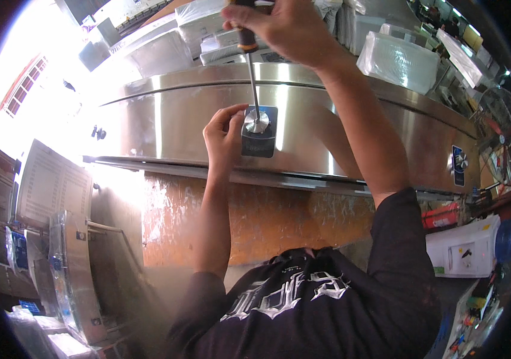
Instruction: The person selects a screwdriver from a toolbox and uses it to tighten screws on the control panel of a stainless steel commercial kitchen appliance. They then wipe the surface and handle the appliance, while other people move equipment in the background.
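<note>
My right hand (pixel 294 33) is raised at the top of the view, its fingers wrapped round the dark handle of a long screwdriver (pixel 252 78). The shaft runs down, slightly tilted, and its tip meets the middle of a round silver knob (pixel 258 124). This knob sits on a dark rectangular plate (pixel 258 148) fixed to a long, shiny stainless-steel panel (pixel 189 125). Beside the plate's left edge, my left hand (pixel 222 131) has its fingers and thumb bent against the knob's side. The exact contact at the screwdriver's tip is too small to make out.
A second knob on a plate (pixel 459 164) is at the panel's right end. Plastic-wrapped boxes (pixel 399 60) stand behind the panel. Below it lies a scuffed orange-brown board (pixel 255 221). Wrapped metal units (pixel 73 275) stand at left; a white carton (pixel 465 248) and a fan (pixel 501 128) are at right.
</note>
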A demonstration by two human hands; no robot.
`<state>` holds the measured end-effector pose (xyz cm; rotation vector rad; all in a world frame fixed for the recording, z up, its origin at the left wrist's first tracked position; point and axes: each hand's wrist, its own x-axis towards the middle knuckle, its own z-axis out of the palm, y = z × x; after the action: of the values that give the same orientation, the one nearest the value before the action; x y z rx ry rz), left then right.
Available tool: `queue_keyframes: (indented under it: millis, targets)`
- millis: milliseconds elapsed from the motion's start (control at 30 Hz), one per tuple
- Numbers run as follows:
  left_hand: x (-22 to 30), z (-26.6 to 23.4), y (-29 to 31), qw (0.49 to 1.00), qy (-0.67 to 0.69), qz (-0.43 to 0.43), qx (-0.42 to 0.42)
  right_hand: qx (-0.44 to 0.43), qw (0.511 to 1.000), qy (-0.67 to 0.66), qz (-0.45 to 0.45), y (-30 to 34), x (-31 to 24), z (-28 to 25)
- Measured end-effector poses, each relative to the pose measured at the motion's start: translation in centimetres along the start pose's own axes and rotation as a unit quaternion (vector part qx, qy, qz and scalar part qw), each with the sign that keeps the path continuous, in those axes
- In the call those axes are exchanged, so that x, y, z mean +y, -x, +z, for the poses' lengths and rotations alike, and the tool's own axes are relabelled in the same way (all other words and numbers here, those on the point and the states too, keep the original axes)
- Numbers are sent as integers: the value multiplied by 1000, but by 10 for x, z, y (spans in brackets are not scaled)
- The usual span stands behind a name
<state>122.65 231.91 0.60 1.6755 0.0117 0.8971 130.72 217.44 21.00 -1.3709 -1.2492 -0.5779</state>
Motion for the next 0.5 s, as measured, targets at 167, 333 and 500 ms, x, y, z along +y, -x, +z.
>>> queue_keyframes:
  millis: [167, 333, 500]
  targets:
    - [10, 3, 6, 997, -71, -12, -42, 20, 986, -132, 97, -3, -3, -38]
    - [18, 15, 21, 963, -232, 132, -36, 68, 987, -117, 84, 0, -1, -54]
    - [11, 16, 46, 931, -328, 149, 54, 98, 980, -132, 114, 17, 16, -57]
